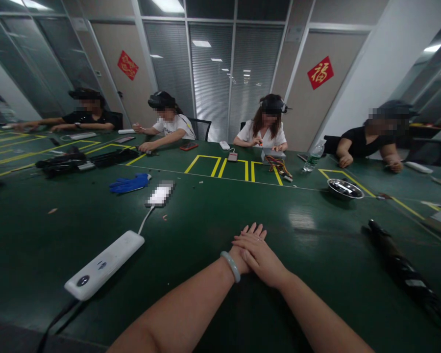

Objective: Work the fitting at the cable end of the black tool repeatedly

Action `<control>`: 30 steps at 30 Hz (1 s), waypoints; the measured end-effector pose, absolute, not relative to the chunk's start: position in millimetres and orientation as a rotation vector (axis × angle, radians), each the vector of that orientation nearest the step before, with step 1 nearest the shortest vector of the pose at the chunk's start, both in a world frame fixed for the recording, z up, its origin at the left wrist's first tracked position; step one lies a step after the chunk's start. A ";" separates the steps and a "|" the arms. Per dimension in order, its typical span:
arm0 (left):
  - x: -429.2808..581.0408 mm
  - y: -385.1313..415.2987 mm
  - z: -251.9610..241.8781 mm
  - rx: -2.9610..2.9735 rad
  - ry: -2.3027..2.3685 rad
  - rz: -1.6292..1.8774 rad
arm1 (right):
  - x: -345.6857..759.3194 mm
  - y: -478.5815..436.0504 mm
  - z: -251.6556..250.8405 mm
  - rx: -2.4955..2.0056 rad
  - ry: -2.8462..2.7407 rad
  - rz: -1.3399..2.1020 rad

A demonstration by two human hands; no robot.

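Observation:
My left hand (240,256) lies palm down on the green table (191,235), its fingers stretched forward. A pale green bangle (232,266) circles that wrist. Across the back of it rests my right hand (265,258), fingers laid flat and the thumb near the left wrist. Neither hand holds an object; part of the left hand is hidden under the right. Left of my forearms lies a long white device (106,264), cabled to a phone (160,194) with a blurred screen. To the right is a black rod-shaped object (400,264), which I cannot name for sure.
Beyond the phone is a blue glove (130,183). A shiny metal bowl (345,188) and a water bottle (313,156) stand at the right. Several people with headgear sit opposite; one handles a metal box (273,155) with coloured wires (280,167). Black gear (62,163) lies far left.

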State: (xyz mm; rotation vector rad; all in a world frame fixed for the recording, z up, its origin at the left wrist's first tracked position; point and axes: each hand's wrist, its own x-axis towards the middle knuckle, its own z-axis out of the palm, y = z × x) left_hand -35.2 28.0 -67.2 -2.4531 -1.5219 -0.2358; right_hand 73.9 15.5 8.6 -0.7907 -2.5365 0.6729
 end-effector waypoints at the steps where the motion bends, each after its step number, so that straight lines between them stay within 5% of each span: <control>1: -35.6 28.9 -65.5 -2.489 -1.523 -0.230 | 75.4 16.6 8.9 -0.787 -2.549 0.665; 7: -42.3 28.8 -37.3 -2.760 -1.593 -0.433 | 136.8 60.0 13.0 -1.283 -2.350 0.186; 13: -46.5 29.4 -26.2 -2.899 -1.667 -0.480 | 296.7 76.4 15.3 -2.314 -1.147 -0.489; 19: -45.8 29.6 -25.9 -2.900 -1.676 -0.484 | 389.2 58.6 -9.7 -2.675 -0.606 -0.066; 30: -41.5 27.2 -16.5 -2.741 -1.698 -0.863 | 358.7 56.3 -0.2 -2.437 -1.012 -0.176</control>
